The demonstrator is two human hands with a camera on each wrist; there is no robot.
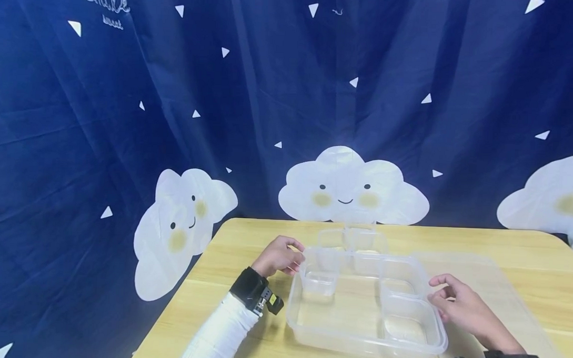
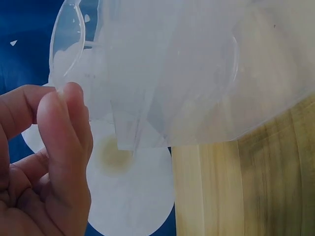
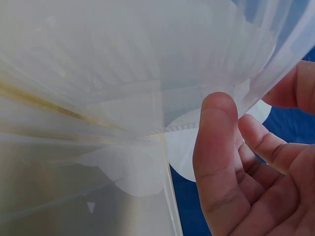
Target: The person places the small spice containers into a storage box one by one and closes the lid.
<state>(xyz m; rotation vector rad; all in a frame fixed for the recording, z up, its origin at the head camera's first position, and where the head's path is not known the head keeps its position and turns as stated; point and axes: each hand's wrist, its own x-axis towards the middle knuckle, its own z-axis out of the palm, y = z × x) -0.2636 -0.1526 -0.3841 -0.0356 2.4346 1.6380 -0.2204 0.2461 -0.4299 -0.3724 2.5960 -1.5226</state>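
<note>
A large clear plastic box sits on the table with several small clear containers in it, two of them along its right side. At its back left corner my left hand pinches the rim of a small clear container. In the left wrist view, the thumb and fingertips meet at that thin rim. On the opposite side my right hand grips the large box's right rim. The right wrist view shows the thumb against the clear wall, with a finger behind the rim.
More small clear containers stand behind the large box. A flat translucent sheet, like a lid, lies on the wooden table at the right, partly under the box. A blue curtain with white clouds hangs behind the table.
</note>
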